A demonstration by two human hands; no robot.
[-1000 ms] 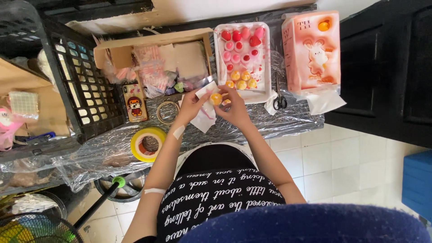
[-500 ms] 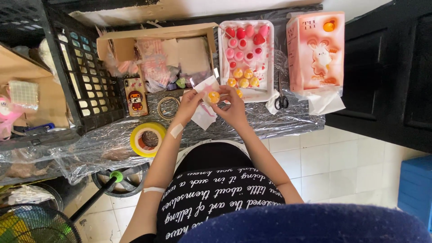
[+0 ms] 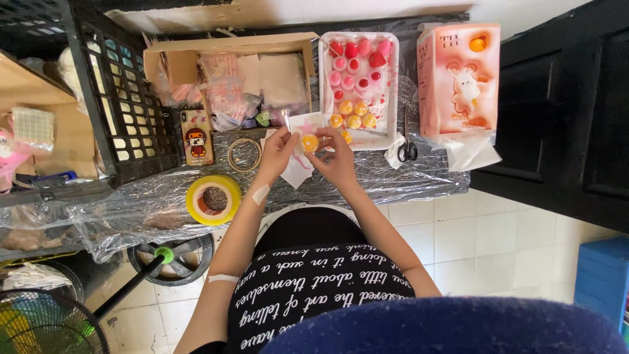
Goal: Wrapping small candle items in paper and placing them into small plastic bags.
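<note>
Now both hands, L hand (image 3: pixel 278 149) & R hand (image 3: pixel 337 157), pinched on yellow ball (image 3: pixel 310 141).

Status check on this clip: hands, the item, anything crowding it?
Left hand and right hand both pinch the small orange ball over a clear bag. White tray of balls sits just behind; scissors lie right, apart.

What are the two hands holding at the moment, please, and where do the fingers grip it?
A small yellow-orange round piece, pinched at its sides between left hand and right hand.

White tiled floor (image 3: pixel 498 242), dark cabinet (image 3: pixel 563 111), plastic-covered table (image 3: pixel 367 187).
</note>
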